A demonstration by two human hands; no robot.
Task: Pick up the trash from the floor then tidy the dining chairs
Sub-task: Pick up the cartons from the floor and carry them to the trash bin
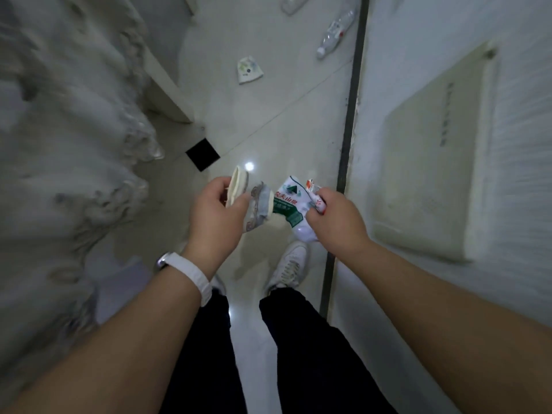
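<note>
Pale tiled floor (268, 121) stretching ahead. Left hand (215, 210) gripping crushed paper cups (239, 188); right hand (334, 222) clutching crumpled wrapper (291, 207). Flattened carton (249, 70) and plastic bottle (334, 34) lying upper centre of frame. Probably worth shifting load into one hand before stooping.

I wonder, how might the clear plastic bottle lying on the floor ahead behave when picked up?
The bottle looks empty, so probably light. It lies on its side on the glossy floor, so a nudge may roll it. Its thin clear wall would likely dent under a firm grip.
</note>
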